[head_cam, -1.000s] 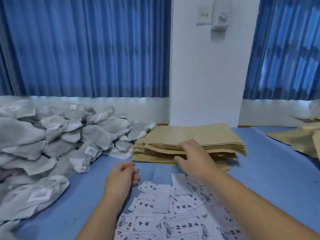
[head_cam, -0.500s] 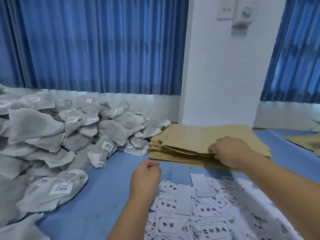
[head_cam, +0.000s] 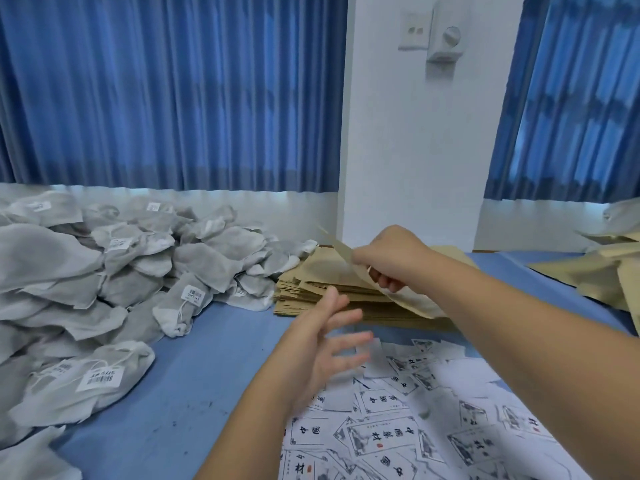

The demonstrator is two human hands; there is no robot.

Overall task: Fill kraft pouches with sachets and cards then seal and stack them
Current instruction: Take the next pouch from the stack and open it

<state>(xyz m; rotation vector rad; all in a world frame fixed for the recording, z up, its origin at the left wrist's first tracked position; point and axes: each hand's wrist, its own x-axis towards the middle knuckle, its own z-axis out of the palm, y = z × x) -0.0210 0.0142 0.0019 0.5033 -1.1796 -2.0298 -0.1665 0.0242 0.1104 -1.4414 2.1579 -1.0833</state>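
My right hand [head_cam: 391,259] pinches one kraft pouch [head_cam: 408,299], lifted off the stack and curved on edge in the air. The stack of flat kraft pouches [head_cam: 311,282] lies on the blue table just beyond. My left hand [head_cam: 325,344] hovers with fingers spread, blurred, below the lifted pouch and holding nothing. A big heap of grey-white mesh sachets [head_cam: 104,271] with barcode tags fills the left. Printed white cards [head_cam: 415,420] lie scattered at the near right under my arms.
The blue table [head_cam: 180,403] shows bare cloth between the sachets and the cards. More kraft pouches [head_cam: 602,271] lie at the far right edge. A white pillar [head_cam: 412,140] and blue curtains stand behind the table.
My right hand has lifted one pouch up off the stack. My left hand has risen from the cards and opened its fingers toward the pouch.
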